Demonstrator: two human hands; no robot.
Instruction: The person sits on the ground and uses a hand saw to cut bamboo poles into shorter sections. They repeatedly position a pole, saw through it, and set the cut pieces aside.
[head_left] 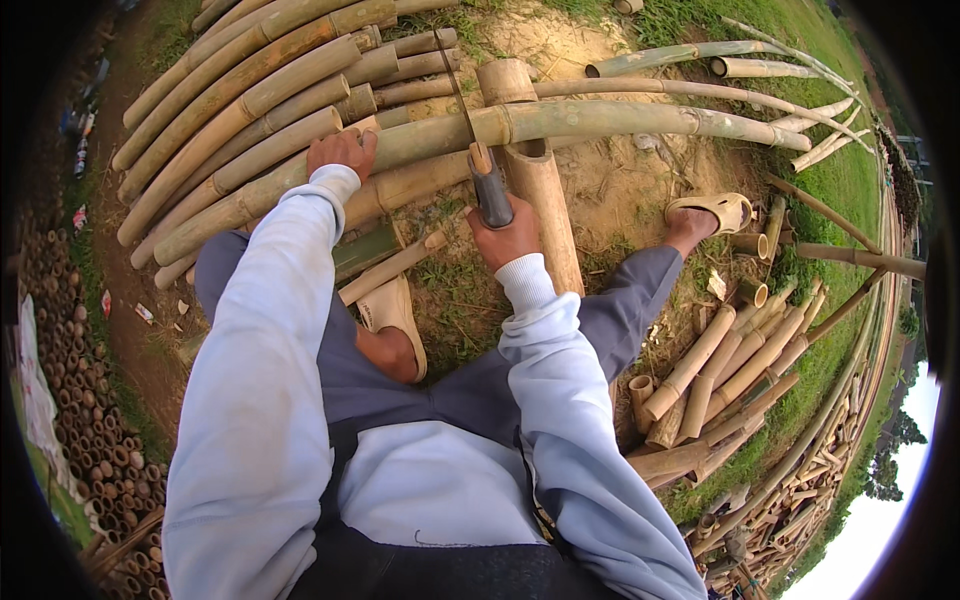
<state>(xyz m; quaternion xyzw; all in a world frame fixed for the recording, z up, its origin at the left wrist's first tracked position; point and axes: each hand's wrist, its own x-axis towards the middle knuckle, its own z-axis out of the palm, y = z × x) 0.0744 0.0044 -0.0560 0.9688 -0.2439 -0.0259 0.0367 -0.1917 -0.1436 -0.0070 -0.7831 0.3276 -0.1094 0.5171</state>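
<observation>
A long green-tan bamboo pole [600,119] lies across in front of me, propped on a thick bamboo post [545,205]. My right hand [503,233] is closed round the dark handle of a handsaw [488,190]. The saw's thin blade points away from me and crosses the pole just left of the post; whether its teeth are in the bamboo I cannot tell. My left hand [342,152] is closed over the same pole, left of the blade, with its fingers partly hidden.
Several bamboo poles [250,95] lie side by side at the far left. Cut bamboo lengths [715,375] are heaped at the right, beside my leg. A short bamboo piece [392,267] lies by my left shoe [395,315]. Upright cut tubes [85,400] stand packed at the left edge.
</observation>
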